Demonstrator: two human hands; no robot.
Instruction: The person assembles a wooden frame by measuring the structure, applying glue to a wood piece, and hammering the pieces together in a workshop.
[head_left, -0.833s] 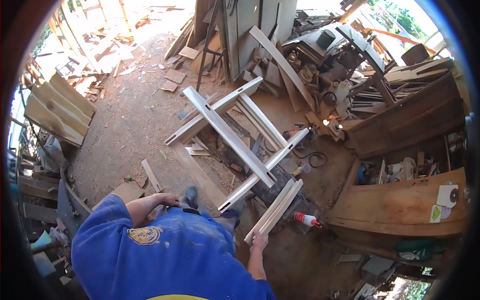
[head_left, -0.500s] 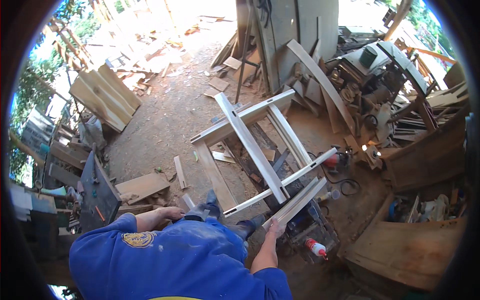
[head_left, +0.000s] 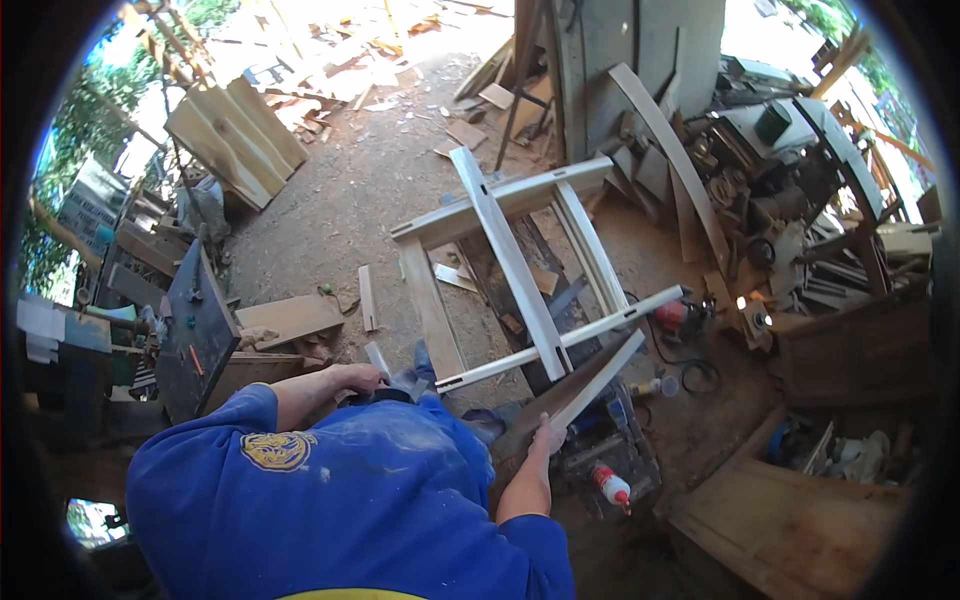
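Observation:
My right hand [head_left: 548,436] grips the near end of a pale wooden slat [head_left: 602,378] that slants up to the right. The slat lies against the near side of a pale wooden frame [head_left: 512,262] of long rails and crosspieces, which rests over a dark workbench [head_left: 520,300]. My left hand [head_left: 350,378] is curled by my side, next to a short grey piece [head_left: 377,357]; whether it holds that piece is hidden. My blue sleeves and shirt [head_left: 340,500] fill the lower part of the view.
A red-and-white glue bottle [head_left: 610,487] lies below the bench. A red power tool [head_left: 680,313] and a coiled cable [head_left: 697,375] sit to the right. Timber stacks [head_left: 240,135], a dark metal panel [head_left: 200,330], machines [head_left: 790,190] and wooden crates [head_left: 790,510] ring the dirt floor.
The view has swung, so the frame now sits nearer the centre and looks larger. My right hand has kept its grip on the slat. My left hand has stayed by my side.

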